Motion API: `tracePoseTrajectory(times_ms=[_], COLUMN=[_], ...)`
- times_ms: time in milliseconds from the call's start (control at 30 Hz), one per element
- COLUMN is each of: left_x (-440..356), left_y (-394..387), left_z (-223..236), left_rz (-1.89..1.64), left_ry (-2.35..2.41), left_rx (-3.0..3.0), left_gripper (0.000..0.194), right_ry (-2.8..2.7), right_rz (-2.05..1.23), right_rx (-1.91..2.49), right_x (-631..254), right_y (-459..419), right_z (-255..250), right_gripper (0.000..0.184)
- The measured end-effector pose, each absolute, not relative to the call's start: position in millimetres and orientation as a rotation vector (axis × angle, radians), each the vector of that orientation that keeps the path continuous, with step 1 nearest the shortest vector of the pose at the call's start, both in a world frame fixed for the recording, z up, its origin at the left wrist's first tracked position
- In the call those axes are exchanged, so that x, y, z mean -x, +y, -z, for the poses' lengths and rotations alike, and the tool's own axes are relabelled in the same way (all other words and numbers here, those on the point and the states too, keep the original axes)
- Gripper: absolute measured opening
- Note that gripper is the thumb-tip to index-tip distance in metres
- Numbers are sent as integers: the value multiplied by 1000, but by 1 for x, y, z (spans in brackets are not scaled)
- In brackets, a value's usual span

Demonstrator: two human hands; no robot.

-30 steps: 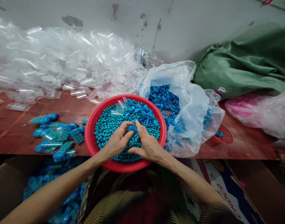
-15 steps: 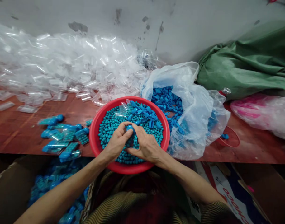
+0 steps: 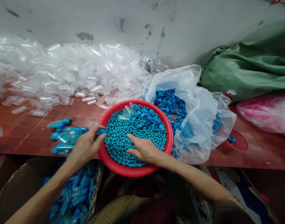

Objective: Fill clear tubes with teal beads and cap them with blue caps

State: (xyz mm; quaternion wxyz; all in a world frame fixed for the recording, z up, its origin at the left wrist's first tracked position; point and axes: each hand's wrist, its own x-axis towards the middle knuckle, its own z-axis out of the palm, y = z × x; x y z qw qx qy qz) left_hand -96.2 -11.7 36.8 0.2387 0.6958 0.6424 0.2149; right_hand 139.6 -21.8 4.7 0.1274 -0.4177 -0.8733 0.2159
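A red basin [image 3: 135,172] stands at the table's front edge, filled with small teal balls [image 3: 119,146]. Blue plastic caps [image 3: 154,118] and a few clear tubes [image 3: 125,115] lie on top of the balls at the back. My left hand [image 3: 87,144] is over the basin's left rim, its fingers closed on a blue-capped tube [image 3: 100,132] that they mostly cover. Over the middle of the balls is my right hand [image 3: 144,149], thumb and forefinger apart, nothing visible between them. Filled tubes with blue caps [image 3: 65,137] lie left of the basin.
Clear empty tubes [image 3: 86,71] are heaped along the wall. Right of the basin, a plastic bag [image 3: 196,109] spills blue caps. Further right are a small red basket [image 3: 240,141] and a green cloth [image 3: 245,68]. Below the table edge, a cardboard box [image 3: 13,189] holds filled tubes.
My hands were together over the basin at the blue-capped piece. They have since parted: the left carried it to the left rim, while the right let go and opened. The view shifted slightly.
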Motion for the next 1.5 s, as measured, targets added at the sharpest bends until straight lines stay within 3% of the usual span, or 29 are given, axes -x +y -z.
tracePoseTrajectory(times_ms=[133, 233, 367, 533, 600, 867, 1100, 1300, 1500], left_x=[144, 151, 131, 88, 71, 35, 43, 35, 23], left_y=[-1, 7, 11, 15, 20, 35, 11, -6, 0], left_z=[-44, -41, -30, -17, -12, 10, -12, -9, -3], left_rz=[-304, -332, -565, -626, -549, -236, 53, -169, -661], left_ry=[2243, 2436, 2220, 1873, 1763, 1412, 1175, 1007, 1034], left_rx=[-2018, -2108, -2276, -2400, -2458, -2410, -2453, -2406, -2102], left_gripper=[41, 46, 42, 37, 36, 41, 38, 45, 20], right_ry=[-2590, -2631, -2750, -2837, -2794, -2551, -2261, -1539, -1185], right_rz=[-402, -161, 60, 59, -50, -987, -1881, -2430, -2438], right_rx=[1315, 1348, 1399, 1269, 1299, 1523, 1548, 1340, 1183], right_x=[-134, -106, -75, -81, -91, -126, -139, -157, -153], right_y=[15, 50, 85, 79, 67, 48, 51, 55, 34], right_z=[-12, -14, -6, 0, 0, 11, 4, 5, 7], right_gripper=[37, 41, 31, 33, 32, 23, 11, 7, 6])
